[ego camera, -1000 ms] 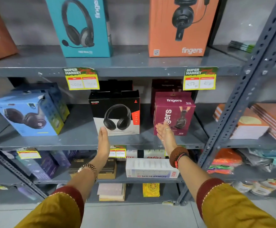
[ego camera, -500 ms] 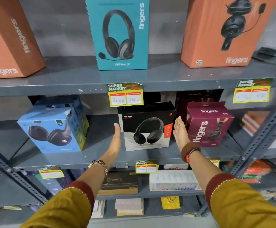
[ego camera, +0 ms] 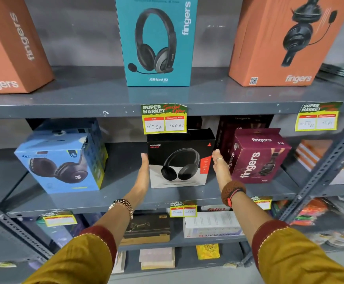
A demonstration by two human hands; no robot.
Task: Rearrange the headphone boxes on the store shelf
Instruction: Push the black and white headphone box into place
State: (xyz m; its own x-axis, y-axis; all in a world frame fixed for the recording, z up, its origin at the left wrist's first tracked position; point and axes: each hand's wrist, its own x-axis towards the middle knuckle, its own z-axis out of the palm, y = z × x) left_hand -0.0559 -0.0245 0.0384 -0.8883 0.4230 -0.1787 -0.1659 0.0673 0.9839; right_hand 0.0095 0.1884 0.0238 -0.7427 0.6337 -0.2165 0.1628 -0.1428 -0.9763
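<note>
A black-and-white headphone box (ego camera: 179,160) stands in the middle of the grey middle shelf (ego camera: 116,197). My left hand (ego camera: 143,175) lies flat along the box's left side, and my right hand (ego camera: 220,169) lies flat along its right side, palms facing inward. Both hands have straight fingers and are at or very near the box's sides; contact is unclear. A blue headphone box (ego camera: 60,165) sits to the left and a maroon headphone box (ego camera: 257,158) close on the right. More dark boxes stand behind them.
On the upper shelf (ego camera: 85,103) stand a teal headset box (ego camera: 156,42) and two orange boxes (ego camera: 279,42) (ego camera: 9,48). Price tags (ego camera: 164,118) hang from the shelf edges. A slotted metal post (ego camera: 320,171) rises on the right. Lower shelves hold flat boxes and notebooks.
Both hands have reached further in, from in front of the shelf edge to either side of the black box. The view has shifted left and closer to the shelf.
</note>
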